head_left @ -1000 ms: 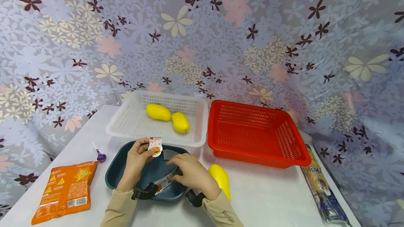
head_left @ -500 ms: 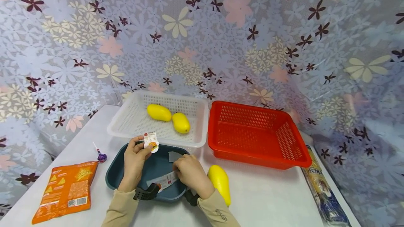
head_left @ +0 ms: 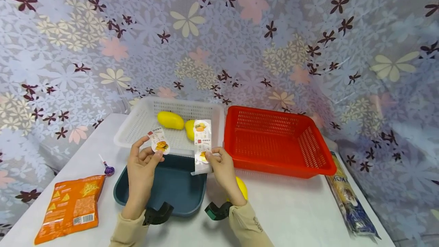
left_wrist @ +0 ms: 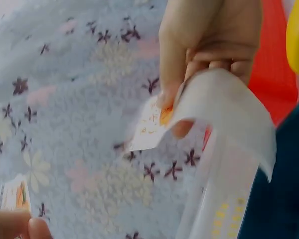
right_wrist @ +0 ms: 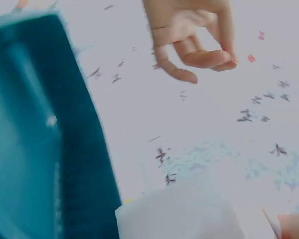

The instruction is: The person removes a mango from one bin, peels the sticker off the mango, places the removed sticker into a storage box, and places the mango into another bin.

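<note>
My left hand (head_left: 143,170) pinches a small white sticker (head_left: 159,137) with an orange food picture, over the far left part of the dark teal basin (head_left: 164,186). To its right, my right hand (head_left: 224,172) holds up a strip of similar stickers (head_left: 202,138) between thumb and fingers. In the left wrist view, the strip's plain backing (left_wrist: 224,99) curls down from the right hand. Two yellow mangoes lie in the white basket (head_left: 132,132); the strip partly covers one, while the other mango (head_left: 170,120) is in plain sight. Another mango (head_left: 242,188) is half hidden behind my right wrist.
A red basket (head_left: 271,144) stands right of the white one. An orange snack bag (head_left: 73,205) and a purple lollipop (head_left: 109,170) lie at left. A long blue-and-gold package (head_left: 351,201) lies along the table's right edge. Patterned cloth hangs behind.
My right hand has lifted the sticker strip out of the teal basin and raised it upright beside the white basket. My left hand has moved slightly up and left, still pinching its sticker.
</note>
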`<state>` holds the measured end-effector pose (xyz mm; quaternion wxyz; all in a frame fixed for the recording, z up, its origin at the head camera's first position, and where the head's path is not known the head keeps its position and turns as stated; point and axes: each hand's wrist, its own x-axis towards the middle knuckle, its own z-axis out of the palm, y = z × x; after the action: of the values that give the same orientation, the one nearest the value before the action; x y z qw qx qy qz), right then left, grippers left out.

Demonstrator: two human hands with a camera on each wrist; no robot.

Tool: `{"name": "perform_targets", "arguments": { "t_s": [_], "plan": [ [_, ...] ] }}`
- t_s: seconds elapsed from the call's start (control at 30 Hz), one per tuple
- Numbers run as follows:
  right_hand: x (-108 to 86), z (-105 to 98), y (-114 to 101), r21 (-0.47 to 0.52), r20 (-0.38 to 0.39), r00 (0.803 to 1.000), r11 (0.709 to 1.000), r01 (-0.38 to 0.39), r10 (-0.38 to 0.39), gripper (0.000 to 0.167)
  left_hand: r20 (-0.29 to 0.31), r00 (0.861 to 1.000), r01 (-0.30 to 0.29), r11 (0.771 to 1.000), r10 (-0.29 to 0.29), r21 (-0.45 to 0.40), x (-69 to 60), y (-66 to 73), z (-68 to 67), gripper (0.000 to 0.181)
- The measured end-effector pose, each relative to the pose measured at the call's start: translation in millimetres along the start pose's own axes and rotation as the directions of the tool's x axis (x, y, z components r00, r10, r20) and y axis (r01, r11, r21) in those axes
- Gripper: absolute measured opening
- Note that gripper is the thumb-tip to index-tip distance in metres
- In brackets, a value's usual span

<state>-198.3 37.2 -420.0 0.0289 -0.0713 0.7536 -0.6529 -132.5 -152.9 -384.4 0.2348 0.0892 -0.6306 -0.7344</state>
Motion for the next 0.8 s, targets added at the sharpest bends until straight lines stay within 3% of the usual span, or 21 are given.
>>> {"name": "perform_targets", "arguments": {
  "t_s": [0.07,0.17,0.33,0.43,0.57,0.8],
  "plan": [
    [1.9,-4.2,-0.9,0.097,-0.033,0.997,0.993,-0.072,0.076,0.026,0.063,0.998,-0.018,1.000,0.016,0.024,-5.6,-0.1,6.2,0.044],
    [2.9,-8.6,-1.3,0.237,-0.057,0.989,0.965,-0.116,0.134,0.026,0.180,0.983,-0.068,0.988,0.042,0.139,-14.5,-6.2,17.9,0.038],
    [2.2,-13.1,-1.4,0.337,-0.079,0.986,0.935,-0.112,0.147,0.031,0.321,0.940,-0.228,0.911,0.115,0.343,-27.6,-22.8,37.1,0.030],
    [1.9,-15.2,-1.0,0.361,-0.075,0.987,0.926,-0.107,0.143,0.032,0.353,0.928,-0.260,0.889,0.121,0.378,-32.5,-30.0,44.6,0.028],
    [2.3,-17.6,0.4,0.368,-0.050,0.990,0.924,-0.102,0.130,0.033,0.366,0.927,-0.242,0.880,0.084,0.409,-35.0,-34.3,49.7,0.029],
    [2.8,-20.2,1.9,0.373,0.003,0.993,0.921,-0.112,0.119,0.033,0.397,0.914,-0.280,0.829,0.077,0.483,-38.2,-35.4,52.2,0.036]
  ]
}}
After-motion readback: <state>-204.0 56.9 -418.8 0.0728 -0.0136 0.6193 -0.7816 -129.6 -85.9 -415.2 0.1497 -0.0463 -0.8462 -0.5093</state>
